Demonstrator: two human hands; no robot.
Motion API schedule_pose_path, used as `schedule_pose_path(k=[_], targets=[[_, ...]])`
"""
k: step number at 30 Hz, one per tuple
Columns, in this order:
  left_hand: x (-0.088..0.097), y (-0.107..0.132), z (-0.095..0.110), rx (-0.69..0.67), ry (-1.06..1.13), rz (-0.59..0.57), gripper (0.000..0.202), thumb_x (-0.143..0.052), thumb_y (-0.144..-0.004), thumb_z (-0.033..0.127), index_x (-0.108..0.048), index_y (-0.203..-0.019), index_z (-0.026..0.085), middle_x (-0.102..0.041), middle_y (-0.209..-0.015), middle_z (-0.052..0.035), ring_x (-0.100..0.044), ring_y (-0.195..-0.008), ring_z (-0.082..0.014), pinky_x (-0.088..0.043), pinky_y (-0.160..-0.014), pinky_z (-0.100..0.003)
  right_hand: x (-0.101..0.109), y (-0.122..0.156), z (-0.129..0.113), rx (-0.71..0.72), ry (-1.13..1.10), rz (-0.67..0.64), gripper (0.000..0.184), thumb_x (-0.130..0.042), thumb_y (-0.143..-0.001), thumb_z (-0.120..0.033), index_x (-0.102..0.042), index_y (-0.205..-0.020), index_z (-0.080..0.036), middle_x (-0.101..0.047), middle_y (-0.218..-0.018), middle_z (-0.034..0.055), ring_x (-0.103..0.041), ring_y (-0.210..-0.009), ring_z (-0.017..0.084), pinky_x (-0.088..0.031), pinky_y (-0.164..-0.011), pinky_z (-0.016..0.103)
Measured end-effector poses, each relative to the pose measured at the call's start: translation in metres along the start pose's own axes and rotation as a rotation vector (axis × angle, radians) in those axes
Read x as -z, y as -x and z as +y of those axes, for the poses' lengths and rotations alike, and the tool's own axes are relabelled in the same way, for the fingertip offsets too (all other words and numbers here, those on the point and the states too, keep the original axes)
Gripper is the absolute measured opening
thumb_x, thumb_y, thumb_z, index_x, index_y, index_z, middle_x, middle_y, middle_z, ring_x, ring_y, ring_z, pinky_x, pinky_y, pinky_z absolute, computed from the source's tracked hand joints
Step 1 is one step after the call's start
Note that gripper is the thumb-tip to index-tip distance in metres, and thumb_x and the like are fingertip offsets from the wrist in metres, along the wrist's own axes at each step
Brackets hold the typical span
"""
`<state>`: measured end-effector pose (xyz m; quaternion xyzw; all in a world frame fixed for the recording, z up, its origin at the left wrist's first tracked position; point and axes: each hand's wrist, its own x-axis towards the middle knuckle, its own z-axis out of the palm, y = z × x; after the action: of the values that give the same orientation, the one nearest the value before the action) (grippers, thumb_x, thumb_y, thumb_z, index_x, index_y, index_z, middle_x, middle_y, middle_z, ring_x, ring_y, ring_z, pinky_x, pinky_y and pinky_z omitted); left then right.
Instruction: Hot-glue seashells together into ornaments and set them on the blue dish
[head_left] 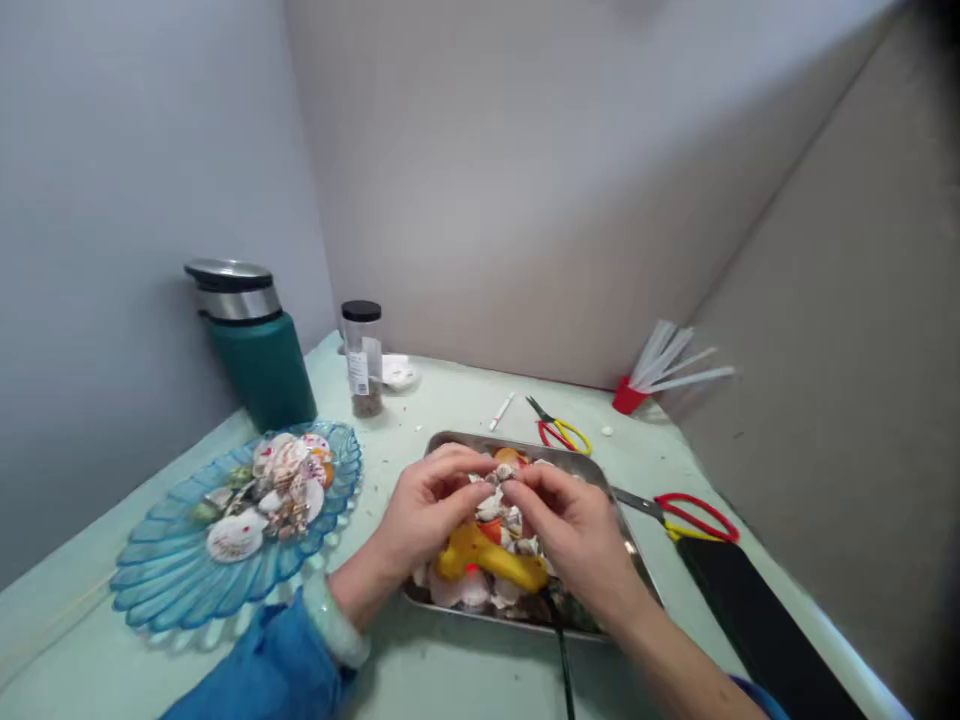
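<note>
Pale green table [465, 400], left hand [424, 505] and right hand [574, 530] pinched together on small shell [504, 472], over metal tray [450, 440].

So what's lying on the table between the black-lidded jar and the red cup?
In the head view: a small white dish, a thin white stick and yellow-red scissors.

We record both forearms entering from the lower edge and converging at centre, the left hand [424, 512] and right hand [576, 528] held palm-down, fingers curled, thumbs and forefingers pinched closed, and the fingertips [529, 480] of the two hands meeting between them.
</note>
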<state>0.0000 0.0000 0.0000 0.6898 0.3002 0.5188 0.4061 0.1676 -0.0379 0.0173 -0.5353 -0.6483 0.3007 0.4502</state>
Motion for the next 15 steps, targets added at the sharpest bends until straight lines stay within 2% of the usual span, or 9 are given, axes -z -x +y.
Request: schedule_pose_path(k=[2,5,9,15], targets=[[-0.0011,0.0006,-0.0001,0.072,0.057,-0.005,0.018,-0.061,-0.082,0.025,-0.071,-0.094,0.018,-0.063,-0.092,-0.0054,-0.06,-0.073,-0.012,-0.048,-0.064,-0.021,-0.0002,0.0002,0.0,-0.013,-0.018,-0.007,0.022,-0.054,-0.086,-0.034,-0.062,-0.074,-0.017,-0.054,-0.06,-0.0034,-0.048,-0.056,0.011,-0.037,-0.055,0.022],[-0.0021,0.0011,-0.0003,0.132,0.13,-0.011,0.023,-0.053,-0.087,0.03,-0.069,-0.098,0.019,-0.06,-0.09,-0.0035,-0.052,-0.052,-0.0057,-0.044,-0.05,-0.019,-0.0003,0.0002,-0.0002,-0.028,-0.05,-0.025,0.022,-0.054,-0.086,-0.034,-0.062,-0.074,-0.017,-0.053,-0.058,-0.0035,-0.048,-0.054,0.011,-0.037,-0.053,0.022],[-0.0016,0.0006,-0.0007,0.108,0.142,-0.027,0.021,-0.055,-0.086,0.028,-0.07,-0.097,0.019,-0.058,-0.088,-0.0028,-0.049,-0.051,-0.0045,-0.042,-0.05,-0.019,-0.0005,-0.0004,-0.0015,-0.038,-0.087,-0.05,0.022,-0.055,-0.086,-0.034,-0.061,-0.073,-0.017,-0.053,-0.058,-0.0036,-0.048,-0.054,0.01,-0.037,-0.052,0.022],[-0.0005,0.0016,-0.0026,0.106,0.159,-0.041,0.018,-0.058,-0.084,0.025,-0.072,-0.094,0.02,-0.058,-0.096,-0.0043,-0.048,-0.051,-0.0032,-0.04,-0.048,-0.019,-0.0002,0.0003,-0.0024,-0.065,-0.113,-0.059,0.022,-0.055,-0.086,-0.034,-0.06,-0.073,-0.017,-0.052,-0.055,-0.0045,-0.048,-0.051,0.009,-0.037,-0.051,0.021]])
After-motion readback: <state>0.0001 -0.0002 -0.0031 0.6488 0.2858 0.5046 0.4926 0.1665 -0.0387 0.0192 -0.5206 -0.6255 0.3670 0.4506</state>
